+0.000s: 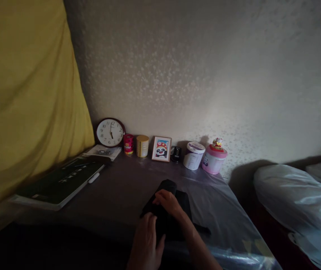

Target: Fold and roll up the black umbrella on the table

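Observation:
A folded black cloth item (185, 200) lies near the front of the table, with a narrow dark strip reaching out to its right. Its exact kind is hard to make out in the dim light. My right hand (168, 201) rests over the upper part, fingers curled and closed on the fabric. Lower down, my left hand (146, 240) bends its fingers over the left edge of the cloth, its thumb standing a little apart. Both hands touch the cloth, and their fingertips are partly hidden.
Along the wall stand a round clock (110, 132), a red can (128, 144), a yellow can (142, 146), a framed panda picture (161, 149), a white tub (194, 156) and a pink tub (214, 160). A large green book (64, 182) lies left. Plastic-wrapped bundles (295, 198) sit right.

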Available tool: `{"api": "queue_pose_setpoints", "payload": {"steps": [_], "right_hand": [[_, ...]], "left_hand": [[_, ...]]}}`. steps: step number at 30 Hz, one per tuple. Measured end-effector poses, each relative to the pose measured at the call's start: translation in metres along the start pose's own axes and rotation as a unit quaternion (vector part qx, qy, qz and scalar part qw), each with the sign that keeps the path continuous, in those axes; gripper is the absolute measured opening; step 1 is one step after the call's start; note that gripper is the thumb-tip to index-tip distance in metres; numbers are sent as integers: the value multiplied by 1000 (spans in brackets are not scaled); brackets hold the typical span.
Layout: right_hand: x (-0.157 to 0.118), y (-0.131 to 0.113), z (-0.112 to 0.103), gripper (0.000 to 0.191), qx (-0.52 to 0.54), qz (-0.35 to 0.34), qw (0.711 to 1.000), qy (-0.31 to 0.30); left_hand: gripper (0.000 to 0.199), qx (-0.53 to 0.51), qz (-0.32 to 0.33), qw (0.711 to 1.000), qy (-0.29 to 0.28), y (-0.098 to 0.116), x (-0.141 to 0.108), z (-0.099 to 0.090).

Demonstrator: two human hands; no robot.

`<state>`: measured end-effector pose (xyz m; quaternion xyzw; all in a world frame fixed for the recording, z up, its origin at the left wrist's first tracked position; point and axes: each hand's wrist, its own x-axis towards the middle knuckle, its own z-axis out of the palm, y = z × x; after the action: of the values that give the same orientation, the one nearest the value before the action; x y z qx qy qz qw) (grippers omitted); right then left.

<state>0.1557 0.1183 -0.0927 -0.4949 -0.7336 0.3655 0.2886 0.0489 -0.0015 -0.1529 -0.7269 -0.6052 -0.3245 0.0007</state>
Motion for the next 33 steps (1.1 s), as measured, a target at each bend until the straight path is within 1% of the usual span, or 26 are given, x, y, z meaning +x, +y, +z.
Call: {"api": "queue_pose_setpoints", "payload": {"steps": [1,3,6,8,9,11,15,17,19,21,24,29,33], "right_hand": [[-2,-2,0,27,-8,-15,1000,-13],[-6,-6,-1,27,-13,-39,998,-43],[-12,-9,-2,25,-1,-51,996,-77],[-17,-9,-3,24,14,-65,995,-79],[-19,-7,-3,24,17,-77,994,-74],[-23,-4,-4,24,-4,-113,993,-41],[-23,9,-6,26,-112,-178,977,33],[-17,17,-8,26,-151,-201,967,43],[-9,24,-10,26,-174,-214,960,45],[0,30,-11,27,-191,-212,957,46],[14,34,-15,28,-212,-192,957,53],[37,42,-23,31,-250,-171,951,62],[53,49,-28,31,-280,-124,951,47]], "left_hand": [[39,-6,17,1000,-2,5,4,-3],[37,-15,41,999,-28,13,12,-9],[43,-10,26,996,-79,19,21,-12],[49,-7,11,995,-101,19,24,-11],[52,-6,7,994,-109,18,24,-10],[53,-4,3,992,-123,15,22,-7],[59,-10,0,991,-132,11,19,0],[63,-15,-8,989,-147,10,19,4],[68,-18,-20,984,-174,10,19,5],[74,-24,-28,980,-197,9,20,6],[79,-32,-30,976,-213,7,21,8],[82,-45,-32,973,-226,3,21,11],[81,-32,-41,968,-246,7,24,6]]}}
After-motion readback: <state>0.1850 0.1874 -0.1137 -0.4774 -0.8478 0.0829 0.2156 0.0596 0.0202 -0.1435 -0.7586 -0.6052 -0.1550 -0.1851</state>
